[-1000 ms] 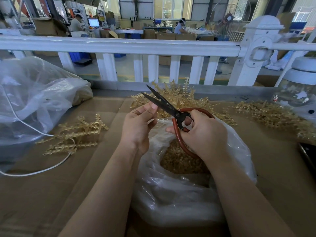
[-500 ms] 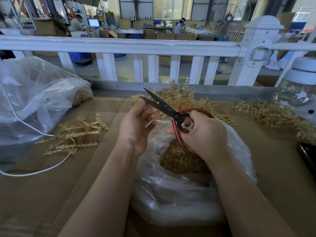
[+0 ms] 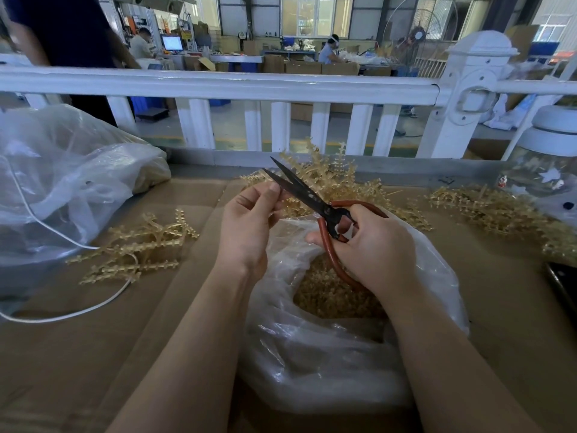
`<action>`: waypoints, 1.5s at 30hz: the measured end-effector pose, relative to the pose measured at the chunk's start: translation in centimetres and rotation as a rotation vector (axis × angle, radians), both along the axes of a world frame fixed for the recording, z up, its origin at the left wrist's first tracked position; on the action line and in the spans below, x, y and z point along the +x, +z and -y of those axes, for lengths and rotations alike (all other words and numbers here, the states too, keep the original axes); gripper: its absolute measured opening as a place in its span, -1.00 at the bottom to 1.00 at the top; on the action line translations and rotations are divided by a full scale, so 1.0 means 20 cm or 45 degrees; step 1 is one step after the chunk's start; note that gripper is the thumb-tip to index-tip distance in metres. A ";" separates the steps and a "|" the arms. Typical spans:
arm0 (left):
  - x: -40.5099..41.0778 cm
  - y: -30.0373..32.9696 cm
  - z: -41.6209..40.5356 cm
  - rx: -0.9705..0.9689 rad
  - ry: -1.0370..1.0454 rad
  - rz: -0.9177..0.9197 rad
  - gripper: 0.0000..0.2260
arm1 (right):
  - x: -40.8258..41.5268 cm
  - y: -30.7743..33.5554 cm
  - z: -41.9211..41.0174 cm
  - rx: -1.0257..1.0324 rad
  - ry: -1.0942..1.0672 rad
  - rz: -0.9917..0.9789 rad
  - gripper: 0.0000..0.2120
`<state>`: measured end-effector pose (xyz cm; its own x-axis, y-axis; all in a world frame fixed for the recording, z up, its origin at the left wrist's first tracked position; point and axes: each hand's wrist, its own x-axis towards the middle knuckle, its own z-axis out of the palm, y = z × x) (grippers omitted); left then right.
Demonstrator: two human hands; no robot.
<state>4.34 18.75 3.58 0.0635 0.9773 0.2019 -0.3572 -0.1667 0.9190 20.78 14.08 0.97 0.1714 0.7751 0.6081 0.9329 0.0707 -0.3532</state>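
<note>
Moved since half a second back: left hand (image 3: 246, 226) up a bit, thumb and forefinger now pressed together right at the lower blade of the scissors (image 3: 299, 189), near its tip. Can't tell which: pinching the blade itself, or some tiny piece against it. Also new: dark-clothed person (image 3: 62, 32) behind the white railing (image 3: 218, 84), upper left.

Right hand (image 3: 374, 248) in the same spot as before, clenched round the red handle loops. Blades parted, pointing up and left, away from the body. Scissors held over the mouth of the clear bag (image 3: 312, 354).

Bag open on the cardboard-covered table (image 3: 78, 354), between the forearms, holding small tan cut bits (image 3: 327, 295).

Around it:
- left sprue heap (image 3: 140, 245), tan plastic, loose, left of the left hand
- back sprue heap (image 3: 327, 173), bigger, just behind the blades
- right sprue heap (image 3: 484, 207), well off to the right
- large crumpled plastic sack (image 3: 62, 170) far left, white cable (image 3: 62, 314) looping across the table in front of it
- lidded clear jar (image 3: 555, 170) at the right edge
</note>
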 end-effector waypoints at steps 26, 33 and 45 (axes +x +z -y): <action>0.02 -0.04 0.01 0.099 -0.032 -0.094 -0.73 | 0.00 0.01 0.00 -0.065 0.011 0.025 -0.26; 0.02 -0.05 0.00 0.076 -0.083 -0.077 -0.80 | 0.00 0.00 0.00 -0.128 0.074 -0.068 -0.27; 0.02 -0.05 -0.01 0.140 -0.047 -0.039 -0.86 | 0.00 0.00 0.00 -0.094 0.055 -0.082 -0.30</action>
